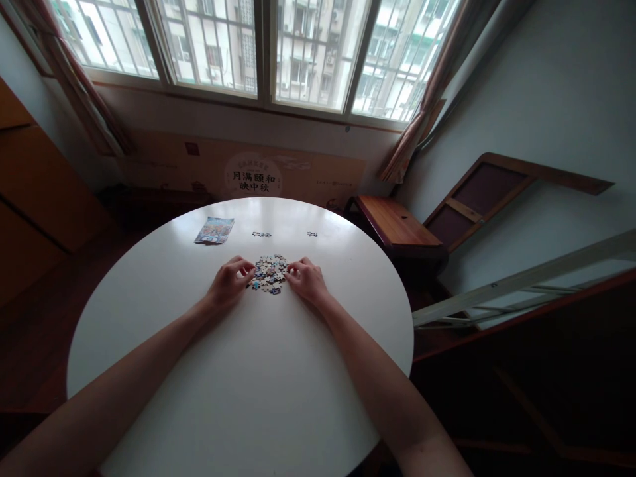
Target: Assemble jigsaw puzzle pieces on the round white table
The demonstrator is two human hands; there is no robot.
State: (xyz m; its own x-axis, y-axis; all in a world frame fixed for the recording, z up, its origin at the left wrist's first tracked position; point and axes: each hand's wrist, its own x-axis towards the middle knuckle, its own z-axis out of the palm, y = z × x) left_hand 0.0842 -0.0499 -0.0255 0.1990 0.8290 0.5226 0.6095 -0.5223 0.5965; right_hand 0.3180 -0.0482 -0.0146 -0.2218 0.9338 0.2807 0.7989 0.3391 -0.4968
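Observation:
A small heap of loose jigsaw pieces (269,272) lies near the middle of a round white table (238,371). My left hand (229,281) rests at the heap's left edge, its fingers curled and its fingertips touching the pieces. My right hand (307,279) sits at the heap's right edge, also curled with fingertips among the pieces. I cannot make out whether either hand pinches a piece. Two tiny joined clusters of pieces (262,234) (312,234) lie further back on the table. A printed picture card (214,230) lies at the back left.
A wooden bench (395,223) stands right of the table. A folded wooden frame (477,199) and a metal ladder (521,285) lean along the right wall. A cardboard panel with printed characters (252,175) stands under the barred window (258,46). Wooden furniture (34,179) is on the left.

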